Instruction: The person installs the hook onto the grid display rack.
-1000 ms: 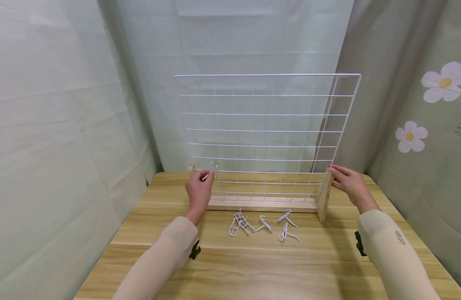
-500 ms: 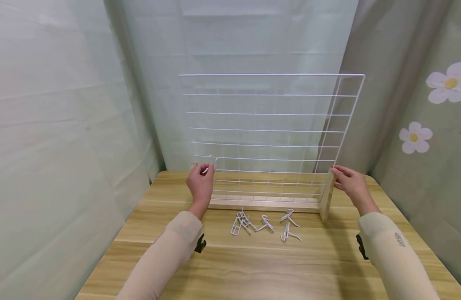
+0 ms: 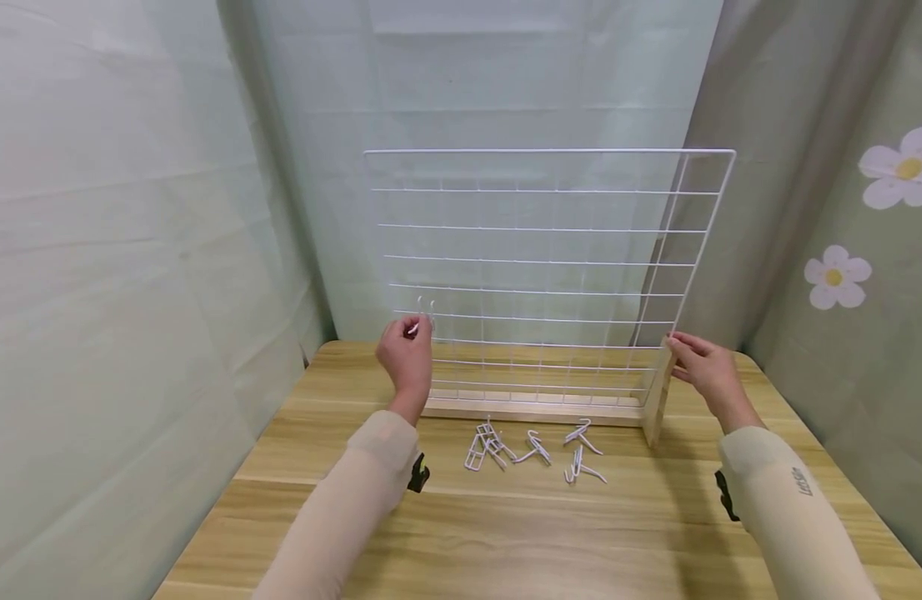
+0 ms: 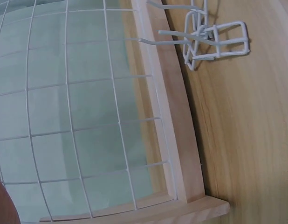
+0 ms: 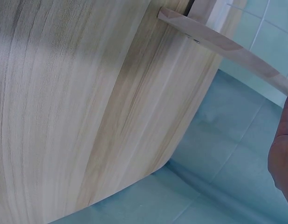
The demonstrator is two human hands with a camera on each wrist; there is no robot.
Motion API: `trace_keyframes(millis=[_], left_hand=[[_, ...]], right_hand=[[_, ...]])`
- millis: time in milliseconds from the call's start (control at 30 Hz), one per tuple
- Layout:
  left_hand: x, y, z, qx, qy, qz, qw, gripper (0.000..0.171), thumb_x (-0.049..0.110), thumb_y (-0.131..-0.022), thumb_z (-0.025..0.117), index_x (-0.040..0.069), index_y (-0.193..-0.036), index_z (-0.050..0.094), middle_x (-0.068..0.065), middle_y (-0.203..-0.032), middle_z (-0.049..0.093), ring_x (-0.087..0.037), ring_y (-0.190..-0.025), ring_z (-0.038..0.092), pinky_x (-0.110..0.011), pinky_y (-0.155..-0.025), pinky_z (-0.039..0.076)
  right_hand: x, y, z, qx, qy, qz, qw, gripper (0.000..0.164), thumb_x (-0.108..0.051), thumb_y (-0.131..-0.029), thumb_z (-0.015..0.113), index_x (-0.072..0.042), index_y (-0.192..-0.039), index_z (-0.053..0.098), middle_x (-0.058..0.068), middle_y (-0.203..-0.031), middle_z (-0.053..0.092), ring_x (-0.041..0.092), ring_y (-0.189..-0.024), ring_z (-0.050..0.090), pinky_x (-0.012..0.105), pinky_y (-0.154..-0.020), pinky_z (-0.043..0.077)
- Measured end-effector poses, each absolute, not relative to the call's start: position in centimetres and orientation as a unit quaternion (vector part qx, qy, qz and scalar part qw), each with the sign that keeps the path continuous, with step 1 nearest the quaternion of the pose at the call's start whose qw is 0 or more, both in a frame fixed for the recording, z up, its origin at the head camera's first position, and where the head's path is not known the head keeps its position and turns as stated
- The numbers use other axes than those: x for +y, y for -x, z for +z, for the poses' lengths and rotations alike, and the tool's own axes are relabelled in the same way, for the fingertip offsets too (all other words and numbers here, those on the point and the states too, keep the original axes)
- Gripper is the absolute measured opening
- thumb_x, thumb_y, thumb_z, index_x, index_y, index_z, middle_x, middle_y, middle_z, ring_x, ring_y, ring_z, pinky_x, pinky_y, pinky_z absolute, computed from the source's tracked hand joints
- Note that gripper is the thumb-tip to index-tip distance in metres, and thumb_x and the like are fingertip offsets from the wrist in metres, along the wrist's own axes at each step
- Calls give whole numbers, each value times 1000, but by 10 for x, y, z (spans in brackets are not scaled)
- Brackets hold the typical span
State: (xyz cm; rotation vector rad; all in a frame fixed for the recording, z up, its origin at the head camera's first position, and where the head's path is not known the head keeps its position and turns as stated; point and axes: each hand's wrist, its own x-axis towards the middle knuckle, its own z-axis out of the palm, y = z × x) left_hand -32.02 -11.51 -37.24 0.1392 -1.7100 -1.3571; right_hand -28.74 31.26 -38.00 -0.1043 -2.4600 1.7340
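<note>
A white wire grid panel stands upright in a wooden base on the table. Near its lower left side, my left hand pinches a white wire hook, whose curved tips show above the fingers. At the other end my right hand grips the top of the wooden side upright, beside the grid's edge. Only a bit of the left hand shows in the left wrist view, and that view hides the held hook. In the right wrist view, fingers touch the wooden upright's upper end.
Several white wire hooks lie in front of the base: a tangled cluster, a single hook and two more to its right, one of them a hook nearer the front. Pale curtains surround the wooden table.
My left hand has risen a little along the grid with the hook. The right hand stays on the upright, and the whole view has shifted slightly.
</note>
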Motion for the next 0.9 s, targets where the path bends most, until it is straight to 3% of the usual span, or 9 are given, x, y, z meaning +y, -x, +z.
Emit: trace_keyframes(millis=[367, 667, 900], left_hand=[[-106, 321, -356, -688, -75, -544, 473, 15, 12, -86, 73, -3, -82, 72, -14, -80, 66, -27, -75, 63, -31, -68, 52], [-102, 326, -348, -699, -77, -522, 483, 19, 15, -89, 71, -2, -81, 72, -14, -79, 67, -28, -76, 62, -39, -73, 51], [-101, 327, -344, -711, -87, -517, 469, 18, 16, -90, 70, -1, -84, 72, -14, -81, 67, -30, -80, 61, -41, -77, 49]], right_hand=[[313, 287, -382, -811, 32, 580, 68, 67, -46, -102, 48, 1, -148, 41, 27, -146, 43, 16, -113, 55, 20, -82, 52], [315, 285, -382, -814, 27, 576, 65, 67, -47, -102, 47, 1, -148, 41, 27, -146, 43, 19, -116, 55, 24, -86, 51], [313, 284, -381, -812, 26, 579, 68, 67, -46, -102, 47, 2, -148, 41, 27, -146, 43, 9, -109, 56, 25, -87, 51]])
